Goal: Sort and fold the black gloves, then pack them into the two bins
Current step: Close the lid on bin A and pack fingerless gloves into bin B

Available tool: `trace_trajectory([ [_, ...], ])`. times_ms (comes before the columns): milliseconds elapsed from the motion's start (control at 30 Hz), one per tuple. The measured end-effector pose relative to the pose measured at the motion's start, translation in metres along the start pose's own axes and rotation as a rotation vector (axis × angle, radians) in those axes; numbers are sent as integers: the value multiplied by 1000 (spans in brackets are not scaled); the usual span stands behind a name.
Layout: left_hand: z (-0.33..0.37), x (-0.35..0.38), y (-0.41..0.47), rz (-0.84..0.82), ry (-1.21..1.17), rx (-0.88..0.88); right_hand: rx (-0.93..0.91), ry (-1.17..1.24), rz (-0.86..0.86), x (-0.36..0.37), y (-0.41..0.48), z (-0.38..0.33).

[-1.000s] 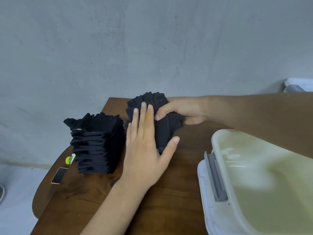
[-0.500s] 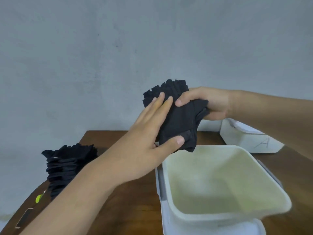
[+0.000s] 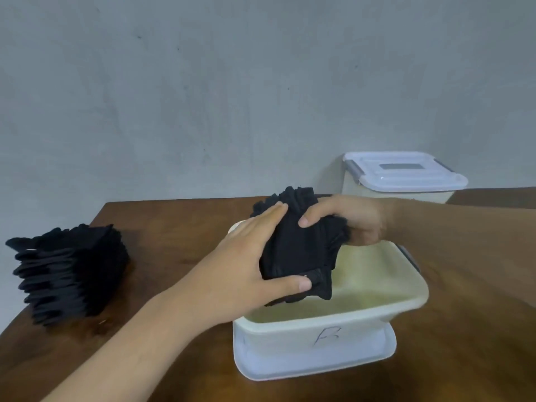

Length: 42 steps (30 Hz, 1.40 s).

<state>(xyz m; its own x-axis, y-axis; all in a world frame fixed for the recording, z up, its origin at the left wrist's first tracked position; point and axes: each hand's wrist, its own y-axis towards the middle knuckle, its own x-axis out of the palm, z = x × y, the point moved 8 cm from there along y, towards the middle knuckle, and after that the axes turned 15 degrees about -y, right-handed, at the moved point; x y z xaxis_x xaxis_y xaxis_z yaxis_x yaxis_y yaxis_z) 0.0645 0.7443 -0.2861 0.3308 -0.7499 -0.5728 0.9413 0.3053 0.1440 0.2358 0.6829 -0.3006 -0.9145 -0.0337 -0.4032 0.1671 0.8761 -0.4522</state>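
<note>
One bundle of folded black gloves (image 3: 293,250) is held over the far left part of the open cream bin (image 3: 319,335) marked B. Left hand (image 3: 246,265): fingers flat on the bundle's left face, thumb hooked under its near edge. Right hand (image 3: 348,221): grips the far right side, thumb on top. Bin B sits on a white lid (image 3: 290,368), near right on the wooden table (image 3: 174,227). Stack of gloves (image 3: 72,271) stands at left; lidded bin (image 3: 400,175) far right

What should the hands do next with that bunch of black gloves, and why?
Probably lower the glove bundle straight down into the open bin marked B. The left hand and right hand hold it over the bin's opening, and the bin floor that shows looks bare.
</note>
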Motion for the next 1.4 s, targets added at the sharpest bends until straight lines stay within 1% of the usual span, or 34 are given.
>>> trace_trajectory([
  [167,4,-4,-1,27,45,9,21,104,12,4,15,15],
  [267,15,-4,-6,25,74,19,44,149,-71,11,13,22],
  [367,12,1,-8,-26,84,-44,93,174,-198,32,14,37],
  [467,1,11,-6,-112,245,-125,159,174,-229,48,24,51],
  [533,-6,15,-2,-140,346,-160,205,129,-220,53,34,56],
  [600,-12,18,1,-154,395,-183,250,57,-237,57,40,59],
  [667,-16,20,2,-165,434,-187,281,-77,-242,56,44,64],
  [767,-18,21,0,-166,456,-185,340,-281,-191,41,42,71],
  [833,-18,21,0,-155,448,-186,401,-321,-185,28,31,74],
  [900,-17,21,0,-148,444,-187,434,-297,-212,20,19,75],
  [967,-15,21,0,-145,436,-191,432,-251,-262,20,10,73],
  [1067,-15,22,1,-149,409,-183,361,-226,-338,32,13,67],
  [1200,-16,23,2,-161,356,-193,295,-143,-359,50,29,66],
  [1300,-18,22,2,-153,358,-176,247,-97,-388,63,38,62],
  [1400,-23,21,2,-145,350,-165,264,-99,-394,63,37,60],
])
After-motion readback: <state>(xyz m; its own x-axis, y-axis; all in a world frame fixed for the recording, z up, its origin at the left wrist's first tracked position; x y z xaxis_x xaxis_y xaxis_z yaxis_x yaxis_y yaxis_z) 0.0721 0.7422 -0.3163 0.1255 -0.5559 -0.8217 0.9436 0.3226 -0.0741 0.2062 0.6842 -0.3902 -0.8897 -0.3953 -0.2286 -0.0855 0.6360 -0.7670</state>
